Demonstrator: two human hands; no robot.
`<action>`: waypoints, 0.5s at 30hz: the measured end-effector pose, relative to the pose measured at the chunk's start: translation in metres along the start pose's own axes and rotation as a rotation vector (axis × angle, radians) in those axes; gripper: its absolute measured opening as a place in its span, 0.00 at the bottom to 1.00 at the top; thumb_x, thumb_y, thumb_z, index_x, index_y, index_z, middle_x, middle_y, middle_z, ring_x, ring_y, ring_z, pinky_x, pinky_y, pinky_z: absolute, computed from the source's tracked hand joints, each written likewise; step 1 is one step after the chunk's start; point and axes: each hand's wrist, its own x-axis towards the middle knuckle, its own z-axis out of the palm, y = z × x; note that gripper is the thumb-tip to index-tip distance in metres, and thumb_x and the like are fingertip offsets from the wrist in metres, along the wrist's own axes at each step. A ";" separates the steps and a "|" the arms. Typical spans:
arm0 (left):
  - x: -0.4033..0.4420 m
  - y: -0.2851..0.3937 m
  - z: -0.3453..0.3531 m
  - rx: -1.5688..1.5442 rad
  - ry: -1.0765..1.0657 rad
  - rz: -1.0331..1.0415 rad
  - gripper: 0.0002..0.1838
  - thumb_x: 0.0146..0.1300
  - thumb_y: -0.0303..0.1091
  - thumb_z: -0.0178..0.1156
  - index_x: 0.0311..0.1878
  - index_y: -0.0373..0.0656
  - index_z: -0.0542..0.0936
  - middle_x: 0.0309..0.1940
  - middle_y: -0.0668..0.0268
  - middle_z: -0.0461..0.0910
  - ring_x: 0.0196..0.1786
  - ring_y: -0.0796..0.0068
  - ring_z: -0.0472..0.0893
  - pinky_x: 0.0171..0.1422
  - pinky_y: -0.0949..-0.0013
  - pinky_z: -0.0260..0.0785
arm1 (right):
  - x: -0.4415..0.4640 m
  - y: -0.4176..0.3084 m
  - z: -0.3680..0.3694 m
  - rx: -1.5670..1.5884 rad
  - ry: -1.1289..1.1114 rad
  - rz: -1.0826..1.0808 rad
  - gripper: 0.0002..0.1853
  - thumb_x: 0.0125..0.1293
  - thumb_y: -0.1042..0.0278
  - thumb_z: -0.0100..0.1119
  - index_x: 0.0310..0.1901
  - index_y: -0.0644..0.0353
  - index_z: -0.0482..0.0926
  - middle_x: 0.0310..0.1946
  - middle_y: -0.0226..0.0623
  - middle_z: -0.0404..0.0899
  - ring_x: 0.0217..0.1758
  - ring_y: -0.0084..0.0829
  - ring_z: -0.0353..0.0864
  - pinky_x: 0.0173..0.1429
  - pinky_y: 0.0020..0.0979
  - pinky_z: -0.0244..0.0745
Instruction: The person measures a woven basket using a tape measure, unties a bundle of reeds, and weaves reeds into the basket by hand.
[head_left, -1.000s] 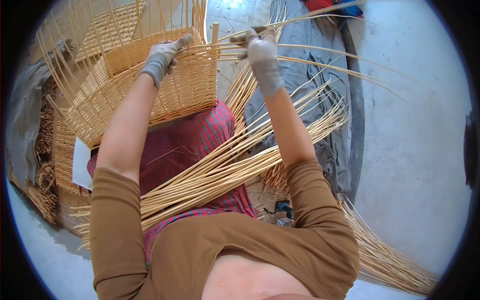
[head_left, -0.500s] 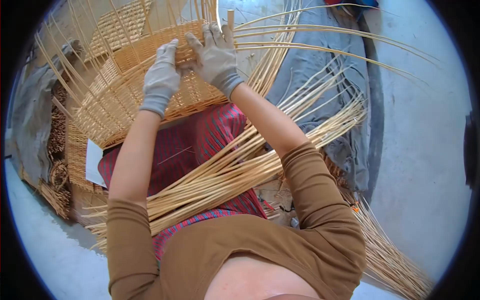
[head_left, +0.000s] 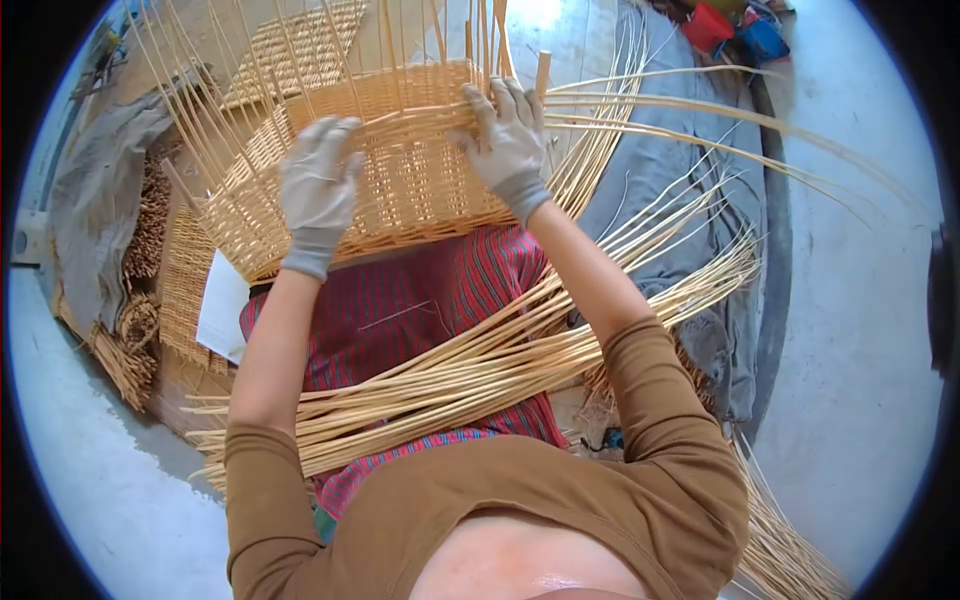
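Note:
A partly woven wicker basket [head_left: 400, 190] leans tilted over my lap, with upright stakes rising from its far and left sides. My left hand [head_left: 318, 190], in a pale grey glove, lies against its near left wall, fingers stretched toward the rim and thumb apart. At the right corner, my gloved right hand [head_left: 510, 145] has its fingers bent over the rim and holds the basket there; the fingertips are partly hidden. Long loose canes [head_left: 660, 105] stick out to the right from beside this hand.
A bundle of peeled canes [head_left: 430, 400] lies across my lap on a striped red cloth [head_left: 400, 285]. More canes [head_left: 610, 110] rest on a grey cloth [head_left: 660, 200] at right. Woven panels [head_left: 300, 50], dark stick bundles [head_left: 145, 230] and a red container [head_left: 707, 28] stand around.
My hands have moved apart along the rim; the left has shifted down off the weave beside the right hand. The whole view has shifted, so the basket appears farther right and lower.

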 end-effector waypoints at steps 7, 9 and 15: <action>0.005 -0.030 0.006 0.521 -0.202 -0.191 0.37 0.57 0.43 0.72 0.72 0.54 0.72 0.58 0.63 0.81 0.64 0.62 0.79 0.86 0.42 0.41 | 0.030 -0.108 0.041 0.088 -0.205 0.019 0.50 0.64 0.23 0.52 0.78 0.50 0.63 0.80 0.59 0.53 0.85 0.55 0.45 0.86 0.54 0.30; -0.001 -0.045 0.008 0.363 -0.071 -0.012 0.31 0.56 0.38 0.70 0.66 0.50 0.76 0.54 0.62 0.83 0.61 0.61 0.80 0.83 0.44 0.50 | 0.030 -0.112 0.046 0.092 -0.069 -0.014 0.45 0.62 0.25 0.57 0.69 0.55 0.74 0.71 0.61 0.65 0.80 0.56 0.56 0.84 0.57 0.36; -0.005 -0.045 0.009 0.237 -0.126 -0.099 0.27 0.57 0.32 0.65 0.63 0.49 0.77 0.57 0.63 0.83 0.63 0.58 0.79 0.78 0.49 0.59 | 0.023 -0.109 0.051 0.107 0.049 -0.010 0.28 0.59 0.31 0.63 0.40 0.52 0.83 0.45 0.44 0.77 0.56 0.49 0.74 0.72 0.58 0.59</action>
